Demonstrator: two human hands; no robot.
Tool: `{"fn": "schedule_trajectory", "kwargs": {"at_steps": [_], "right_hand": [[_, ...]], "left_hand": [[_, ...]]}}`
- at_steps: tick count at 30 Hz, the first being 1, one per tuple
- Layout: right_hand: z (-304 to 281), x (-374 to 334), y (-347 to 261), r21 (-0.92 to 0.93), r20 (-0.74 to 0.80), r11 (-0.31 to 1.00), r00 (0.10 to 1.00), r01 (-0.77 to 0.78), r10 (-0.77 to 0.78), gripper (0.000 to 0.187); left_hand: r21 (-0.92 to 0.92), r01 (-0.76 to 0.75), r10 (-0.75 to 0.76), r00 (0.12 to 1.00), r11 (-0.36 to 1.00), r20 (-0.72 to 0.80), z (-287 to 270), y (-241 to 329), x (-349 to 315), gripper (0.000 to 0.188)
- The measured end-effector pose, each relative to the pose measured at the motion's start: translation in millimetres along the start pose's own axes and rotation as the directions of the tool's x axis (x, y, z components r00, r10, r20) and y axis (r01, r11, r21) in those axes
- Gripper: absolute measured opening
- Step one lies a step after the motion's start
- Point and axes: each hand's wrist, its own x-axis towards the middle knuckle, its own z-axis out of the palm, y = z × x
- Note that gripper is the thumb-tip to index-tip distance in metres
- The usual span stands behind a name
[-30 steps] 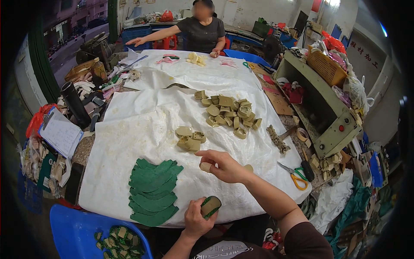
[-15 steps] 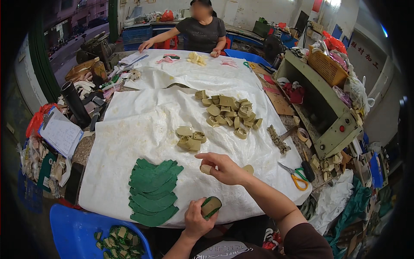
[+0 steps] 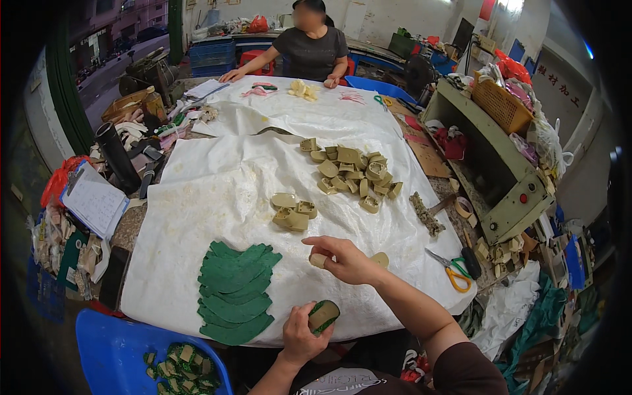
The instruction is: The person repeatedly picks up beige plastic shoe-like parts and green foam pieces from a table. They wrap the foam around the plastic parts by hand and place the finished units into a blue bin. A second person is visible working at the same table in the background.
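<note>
In my left hand (image 3: 304, 334), near the table's front edge, is a khaki shoe heel (image 3: 323, 316) edged with glittery green covering; the fingers close around it. My right hand (image 3: 343, 258) hovers above the white sheet with its index finger stretched out and thumb apart. Under those fingers shows a small beige rounded piece (image 3: 317, 261); whether they touch it I cannot tell. Another khaki piece (image 3: 380, 259) lies partly behind the right wrist. Overlapping curved green strips (image 3: 236, 293) lie to the left of my hands. A few bare heels (image 3: 290, 218) sit just beyond, with a larger heap (image 3: 352, 170) farther back.
A blue bin (image 3: 105, 342) at lower left holds several green-covered heels (image 3: 184, 368). Orange-handled scissors (image 3: 454, 273) lie at the right edge by a black-handled tool (image 3: 470, 261). A green metal machine (image 3: 500, 191) stands at right. Across the table sits another person (image 3: 309, 49).
The view has shifted slightly. My right hand has moved a touch to the right, while my left hand keeps the heel in nearly the same place. The person opposite has drawn an arm in a little.
</note>
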Motion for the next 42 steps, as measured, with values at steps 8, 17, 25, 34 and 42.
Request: {"fn": "schedule_trajectory", "kwargs": {"at_steps": [8, 17, 25, 34, 42], "right_hand": [[0.9, -1.0, 2.7, 0.007, 0.014, 1.000, 1.000, -0.026, 0.026, 0.045], [0.5, -2.4, 5.1, -0.006, 0.032, 0.999, 0.998, -0.046, 0.046, 0.038], [0.6, -2.8, 4.1, -0.001, 0.047, 0.996, 0.995, -0.088, 0.088, 0.039], [1.1, -4.3, 7.4, -0.008, 0.047, 0.996, 0.995, -0.088, 0.088, 0.042], [1.1, -6.9, 7.3, -0.001, 0.056, 0.995, 0.994, -0.097, 0.097, 0.044]], "left_hand": [[-0.001, -0.007, 0.007, 1.000, 1.000, 0.001, 1.2, -2.4, -1.6, 0.053], [0.019, -0.019, 0.019, 1.000, 1.000, -0.003, 1.4, -2.0, -1.0, 0.053], [0.019, -0.017, 0.017, 1.000, 1.000, -0.007, 2.3, -2.5, -1.7, 0.052], [0.005, -0.015, 0.015, 1.000, 1.000, -0.009, 2.0, -1.5, -0.9, 0.053], [0.015, -0.022, 0.022, 1.000, 1.000, -0.009, 1.8, -1.3, -0.9, 0.053]]}}
